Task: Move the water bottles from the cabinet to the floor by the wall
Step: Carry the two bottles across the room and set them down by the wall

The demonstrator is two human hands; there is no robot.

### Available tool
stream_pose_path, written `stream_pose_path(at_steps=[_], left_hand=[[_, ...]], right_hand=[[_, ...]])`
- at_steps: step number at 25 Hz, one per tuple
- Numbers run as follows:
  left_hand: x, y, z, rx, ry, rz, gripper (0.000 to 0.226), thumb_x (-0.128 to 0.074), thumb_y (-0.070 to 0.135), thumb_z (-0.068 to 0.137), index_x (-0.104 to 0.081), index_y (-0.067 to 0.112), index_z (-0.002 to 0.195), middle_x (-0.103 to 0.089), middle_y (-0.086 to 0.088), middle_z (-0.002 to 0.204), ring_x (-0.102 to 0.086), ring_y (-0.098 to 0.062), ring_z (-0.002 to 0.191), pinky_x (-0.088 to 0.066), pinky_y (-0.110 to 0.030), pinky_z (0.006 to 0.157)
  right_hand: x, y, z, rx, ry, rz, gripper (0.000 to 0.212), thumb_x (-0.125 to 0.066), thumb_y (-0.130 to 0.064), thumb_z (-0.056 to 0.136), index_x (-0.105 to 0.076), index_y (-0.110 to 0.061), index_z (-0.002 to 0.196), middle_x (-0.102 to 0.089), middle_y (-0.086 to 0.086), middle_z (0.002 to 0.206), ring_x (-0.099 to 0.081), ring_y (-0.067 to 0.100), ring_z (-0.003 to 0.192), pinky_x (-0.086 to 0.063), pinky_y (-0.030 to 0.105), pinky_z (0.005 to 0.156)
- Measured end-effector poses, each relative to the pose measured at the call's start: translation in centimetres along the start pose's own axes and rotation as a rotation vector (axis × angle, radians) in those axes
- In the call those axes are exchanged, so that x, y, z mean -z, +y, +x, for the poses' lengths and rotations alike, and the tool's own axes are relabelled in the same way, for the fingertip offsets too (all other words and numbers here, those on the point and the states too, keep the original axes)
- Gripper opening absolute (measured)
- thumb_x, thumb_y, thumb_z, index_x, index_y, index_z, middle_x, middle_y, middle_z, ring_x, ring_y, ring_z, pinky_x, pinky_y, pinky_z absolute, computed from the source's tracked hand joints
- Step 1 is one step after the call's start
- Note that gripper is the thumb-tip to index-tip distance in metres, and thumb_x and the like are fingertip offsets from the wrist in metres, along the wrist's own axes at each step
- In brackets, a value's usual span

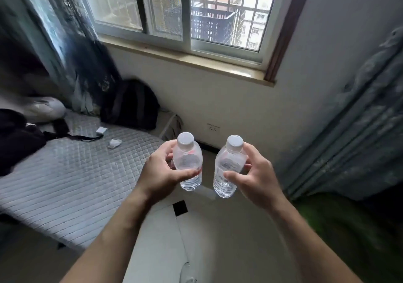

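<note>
I hold two clear plastic water bottles with white caps, both upright, in mid-air above the floor. My left hand point(160, 174) grips the left water bottle point(188, 161) around its middle. My right hand point(254, 179) grips the right water bottle point(227, 169) the same way. The bottles are side by side with a small gap between them. Below and beyond them lie the pale floor point(229, 215) and the white wall point(229, 108) under the window. No cabinet shows in the view.
A bed with a grey quilted mattress point(72, 173) fills the left, with dark clothes and a black backpack point(130, 104) on it. A patterned curtain point(357, 130) hangs at the right. A wall socket point(213, 127) sits low on the wall. A green object point(349, 228) lies at bottom right.
</note>
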State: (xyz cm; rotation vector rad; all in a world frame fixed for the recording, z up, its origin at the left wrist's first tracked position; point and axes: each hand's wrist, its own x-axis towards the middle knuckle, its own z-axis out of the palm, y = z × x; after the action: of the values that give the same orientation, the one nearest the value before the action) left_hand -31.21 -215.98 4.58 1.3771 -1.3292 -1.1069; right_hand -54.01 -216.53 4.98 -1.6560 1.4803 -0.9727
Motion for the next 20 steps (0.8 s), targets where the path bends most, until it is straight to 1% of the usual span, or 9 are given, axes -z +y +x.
stream_pose_path(at_steps=[2, 5, 7, 11, 14, 16, 20], left_hand=[[1.1, 0.0, 3.9, 0.003, -0.009, -0.007, 0.065, -0.093, 0.016, 0.061, -0.063, 0.027, 0.117, -0.075, 0.008, 0.100, -0.071, -0.009, 0.093, -0.057, -0.031, 0.083], [2.4, -0.2, 9.2, 0.009, -0.032, -0.017, 0.065, -0.093, 0.013, 0.061, -0.062, 0.026, 0.118, -0.075, 0.006, 0.101, -0.071, -0.011, 0.094, -0.057, -0.034, 0.086], [2.9, -0.6, 12.4, 0.018, -0.036, -0.022, 0.065, -0.092, 0.009, 0.062, -0.062, 0.022, 0.118, -0.075, 0.004, 0.101, -0.071, -0.013, 0.095, -0.057, -0.037, 0.087], [3.4, -1.6, 19.2, 0.045, -0.032, -0.057, 0.064, -0.091, 0.003, 0.061, -0.063, 0.018, 0.117, -0.075, 0.000, 0.101, -0.072, -0.016, 0.094, -0.057, -0.034, 0.084], [3.2, -2.5, 25.4, 0.060, -0.029, -0.052, 0.064, -0.090, 0.005, 0.060, -0.062, 0.018, 0.116, -0.075, -0.001, 0.101, -0.072, -0.016, 0.093, -0.056, -0.032, 0.081], [2.9, -2.9, 29.3, 0.068, -0.026, -0.029, 0.064, -0.091, 0.009, 0.060, -0.062, 0.019, 0.115, -0.074, -0.001, 0.103, -0.071, -0.017, 0.095, -0.057, -0.034, 0.083], [1.7, -3.3, 37.7, 0.090, -0.034, 0.030, 0.062, -0.092, 0.013, 0.061, -0.062, 0.025, 0.113, -0.074, 0.002, 0.103, -0.071, -0.016, 0.096, -0.057, -0.039, 0.087]], right_hand=[[-0.9, -0.5, 3.5, -0.002, 0.003, -0.001, 0.065, -0.072, -0.028, 0.060, -0.056, -0.030, 0.123, -0.070, -0.009, 0.097, -0.067, 0.010, 0.087, -0.055, 0.035, 0.084], [-1.7, -0.9, 8.4, -0.006, 0.017, 0.008, 0.064, -0.072, -0.028, 0.060, -0.057, -0.031, 0.122, -0.071, -0.007, 0.095, -0.068, 0.015, 0.086, -0.055, 0.038, 0.083], [-2.1, -0.5, 11.6, -0.020, 0.020, 0.016, 0.065, -0.073, -0.029, 0.059, -0.056, -0.031, 0.122, -0.071, -0.008, 0.096, -0.068, 0.015, 0.086, -0.055, 0.040, 0.084], [-3.1, 0.9, 18.8, -0.041, 0.004, 0.018, 0.066, -0.073, -0.032, 0.059, -0.056, -0.031, 0.123, -0.072, -0.009, 0.097, -0.069, 0.015, 0.086, -0.055, 0.041, 0.085], [-3.7, 2.6, 25.1, -0.052, -0.006, 0.021, 0.067, -0.073, -0.034, 0.058, -0.056, -0.032, 0.123, -0.071, -0.008, 0.096, -0.069, 0.016, 0.085, -0.055, 0.042, 0.085], [-3.8, 3.6, 29.1, -0.053, -0.021, 0.034, 0.065, -0.074, -0.031, 0.058, -0.056, -0.033, 0.121, -0.071, -0.010, 0.098, -0.069, 0.014, 0.086, -0.055, 0.042, 0.085], [-3.6, 5.2, 37.6, -0.050, -0.066, 0.037, 0.062, -0.076, -0.021, 0.061, -0.054, -0.038, 0.117, -0.068, -0.016, 0.105, -0.065, 0.007, 0.098, -0.053, 0.038, 0.091]])
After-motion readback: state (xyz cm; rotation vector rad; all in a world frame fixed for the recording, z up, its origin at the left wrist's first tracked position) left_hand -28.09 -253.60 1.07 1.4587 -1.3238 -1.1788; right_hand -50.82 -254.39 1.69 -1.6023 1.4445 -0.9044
